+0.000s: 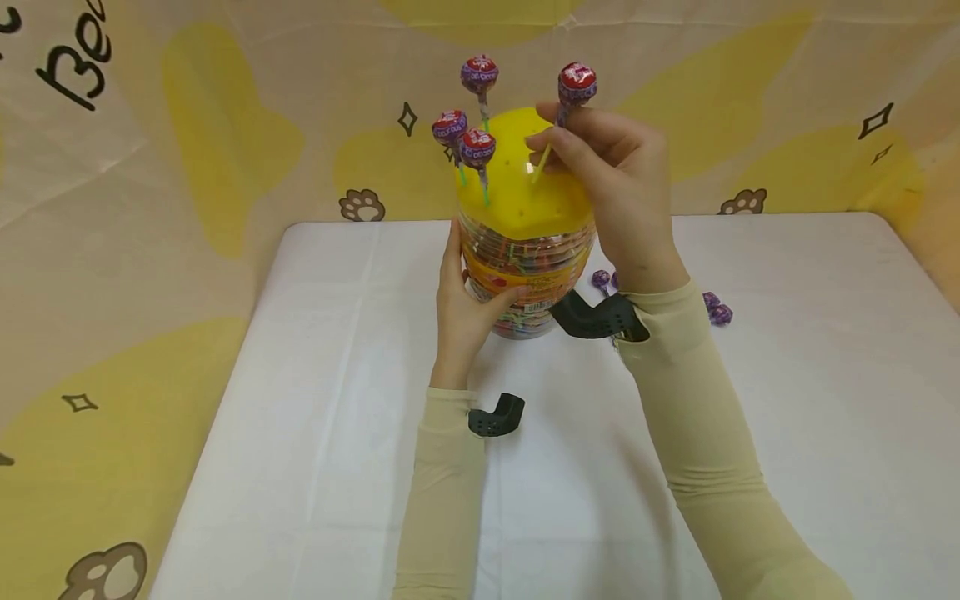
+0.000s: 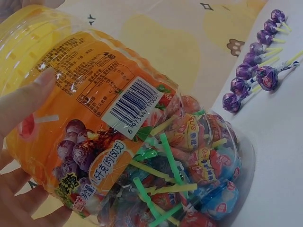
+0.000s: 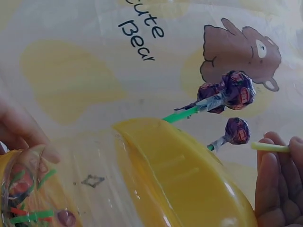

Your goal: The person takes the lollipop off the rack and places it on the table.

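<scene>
A clear plastic jar (image 1: 525, 279) with an orange label (image 2: 71, 99) and a yellow lid (image 1: 517, 200) stands on the table, filled with wrapped lollipops (image 2: 180, 175). My left hand (image 1: 468, 312) grips its side, thumb across the label. Three purple-wrapped lollipops, one of them the front lollipop (image 1: 477, 150), stand upright in the left part of the lid by their green sticks. My right hand (image 1: 622, 175) pinches another purple lollipop (image 1: 577, 85), head up. Its yellow stick (image 3: 270, 147) points down over the lid, the tip close to the surface in the head view.
Several purple lollipops (image 2: 251, 66) lie in a row on the white table (image 1: 360, 467), right of the jar and partly behind the right forearm. A patterned cloth (image 1: 300, 83) hangs behind the table. Black wrist mounts (image 1: 498, 417) sit on both sleeves.
</scene>
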The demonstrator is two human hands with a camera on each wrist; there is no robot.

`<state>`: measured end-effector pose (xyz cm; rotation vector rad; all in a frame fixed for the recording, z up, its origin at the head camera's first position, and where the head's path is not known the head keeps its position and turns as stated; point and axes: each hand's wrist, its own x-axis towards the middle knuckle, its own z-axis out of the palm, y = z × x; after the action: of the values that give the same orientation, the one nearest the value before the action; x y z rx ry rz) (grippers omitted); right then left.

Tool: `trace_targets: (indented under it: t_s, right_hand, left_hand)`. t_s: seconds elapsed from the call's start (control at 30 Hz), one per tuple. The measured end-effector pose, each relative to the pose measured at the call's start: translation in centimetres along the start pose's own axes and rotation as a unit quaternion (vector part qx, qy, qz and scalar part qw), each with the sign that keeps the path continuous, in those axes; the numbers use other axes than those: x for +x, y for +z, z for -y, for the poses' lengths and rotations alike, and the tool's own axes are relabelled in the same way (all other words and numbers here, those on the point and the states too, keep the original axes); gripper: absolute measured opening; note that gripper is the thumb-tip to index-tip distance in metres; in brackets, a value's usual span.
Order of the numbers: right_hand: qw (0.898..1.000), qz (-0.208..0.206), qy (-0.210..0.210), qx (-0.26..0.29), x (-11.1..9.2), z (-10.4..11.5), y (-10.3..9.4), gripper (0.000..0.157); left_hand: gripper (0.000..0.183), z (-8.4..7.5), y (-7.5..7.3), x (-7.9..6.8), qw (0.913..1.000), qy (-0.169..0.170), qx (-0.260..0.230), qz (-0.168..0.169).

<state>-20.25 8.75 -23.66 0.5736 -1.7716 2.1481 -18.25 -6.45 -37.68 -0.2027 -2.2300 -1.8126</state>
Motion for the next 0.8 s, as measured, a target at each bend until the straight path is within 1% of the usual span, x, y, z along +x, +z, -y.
trace_targets:
  t_s: [0.1,0.17,0.3,0.4,0.47,0.57,0.67,0.8]
  right_hand:
    - [1.000,0.009,0.009,0.026,-0.2,0.0,-0.5,0.015]
    - [0.998,0.018,0.014,0.052,-0.3,-0.1,-0.7,0.016]
    - [0.996,0.041,0.016,0.081,-0.7,-0.1,-1.3,0.019]
    - [0.995,0.055,0.016,0.081,-1.1,-0.2,-1.8,0.019]
    - [0.994,0.058,0.027,0.087,-1.5,-0.2,-2.1,0.017]
    - [0.994,0.066,0.023,0.084,-2.2,-0.4,-2.8,0.017]
    - [0.994,0.060,0.032,0.089,-2.9,-0.5,-3.8,0.016]
    - [0.995,0.041,0.038,0.085,-4.1,-0.9,-5.3,0.015]
  left_hand:
    - [0.101,0.0,0.0,0.0,1.0000,-0.001,-0.002,0.001]
    - [0.101,0.0,0.0,0.0,1.0000,0.000,-0.002,0.001]
    - [0.101,0.1,0.0,0.1,1.0000,0.005,-0.002,0.001]
    - [0.102,0.1,0.1,0.0,1.0000,0.006,-0.001,0.003]
    - [0.102,0.2,0.1,0.0,1.0000,0.009,0.001,0.001]
    - [0.102,0.2,0.0,0.1,0.9999,0.015,0.004,-0.002]
    - [0.101,0.3,0.1,0.2,0.9998,0.020,0.005,-0.004]
    - [0.102,0.3,0.1,0.2,0.9998,0.018,0.002,-0.003]
